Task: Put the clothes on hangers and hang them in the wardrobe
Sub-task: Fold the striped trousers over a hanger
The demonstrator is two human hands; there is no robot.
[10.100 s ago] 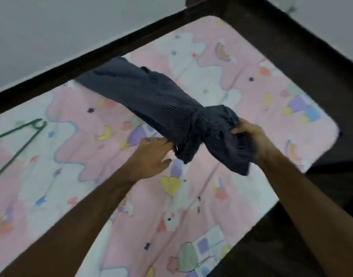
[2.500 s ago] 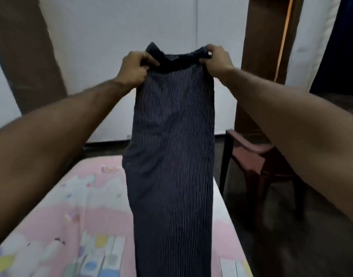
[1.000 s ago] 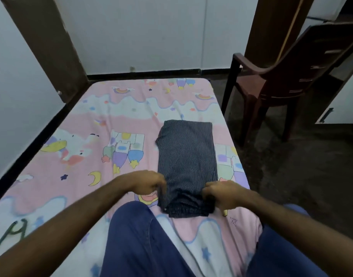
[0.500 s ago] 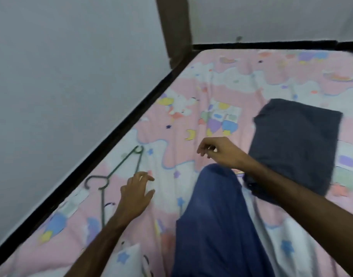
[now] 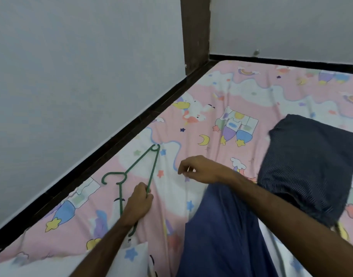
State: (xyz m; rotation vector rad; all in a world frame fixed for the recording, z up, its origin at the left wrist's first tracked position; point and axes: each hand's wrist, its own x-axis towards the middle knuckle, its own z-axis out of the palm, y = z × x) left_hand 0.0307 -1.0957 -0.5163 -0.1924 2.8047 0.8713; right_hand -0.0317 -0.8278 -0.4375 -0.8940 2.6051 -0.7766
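Note:
A green plastic hanger (image 5: 137, 166) lies flat on the pink cartoon bedsheet (image 5: 221, 100), its hook toward the wall. My left hand (image 5: 138, 202) pinches the hanger's bottom bar between thumb and fingers. Just right of the hanger my right hand (image 5: 199, 167) hovers over the sheet, fingers loosely curled, holding nothing. The folded dark pinstriped garment (image 5: 309, 164) lies on the bed to the right, apart from both hands.
My leg in blue trousers (image 5: 221, 236) stretches across the bed between the hanger and the garment. A white wall with a black skirting runs along the bed's left side. A brown post (image 5: 195, 31) stands in the far corner. A white pillow edge (image 5: 119, 258) shows at the bottom.
My left hand has reached the hanger and taken hold of its bar. My right hand has drifted left, away from the folded garment, which stays on the bed.

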